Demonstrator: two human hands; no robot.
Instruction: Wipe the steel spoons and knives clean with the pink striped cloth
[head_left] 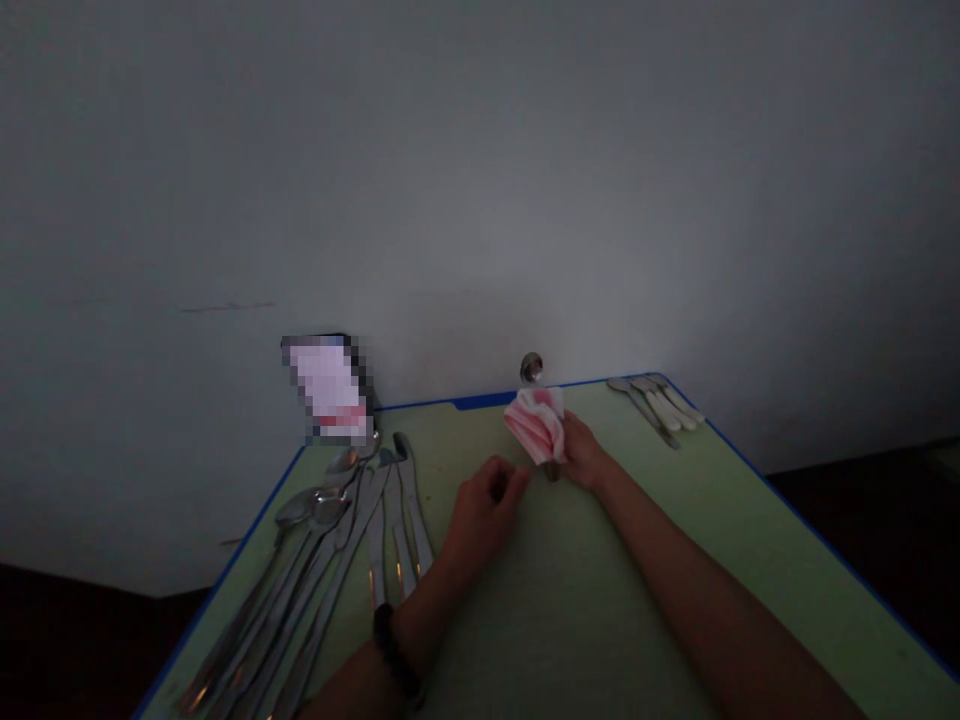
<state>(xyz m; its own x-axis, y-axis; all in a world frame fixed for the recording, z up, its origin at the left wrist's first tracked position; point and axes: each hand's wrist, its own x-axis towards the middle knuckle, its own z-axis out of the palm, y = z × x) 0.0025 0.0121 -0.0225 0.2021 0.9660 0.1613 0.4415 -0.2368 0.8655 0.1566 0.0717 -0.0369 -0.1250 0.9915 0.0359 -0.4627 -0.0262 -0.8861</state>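
My right hand (pixel 586 455) is closed around a pink-and-white cloth (pixel 537 425) wrapped about a metal spoon (pixel 532 368). The spoon's round bowl sticks up above the cloth, and the tip of its handle shows below. Just left of the cloth is my left hand (pixel 487 505), its fingers curled in and nothing visible in them. A dark bracelet (pixel 394 655) circles the left wrist. Most of the spoon's handle is hidden by the cloth.
Several metal spoons (pixel 330 508) and table knives (pixel 377 545) lie on the left of the green, blue-edged table (pixel 570 620). A phone (pixel 328 385) leans against the wall (pixel 465 200) behind them. At the back right lie several spoons (pixel 643 408), some with white handles.
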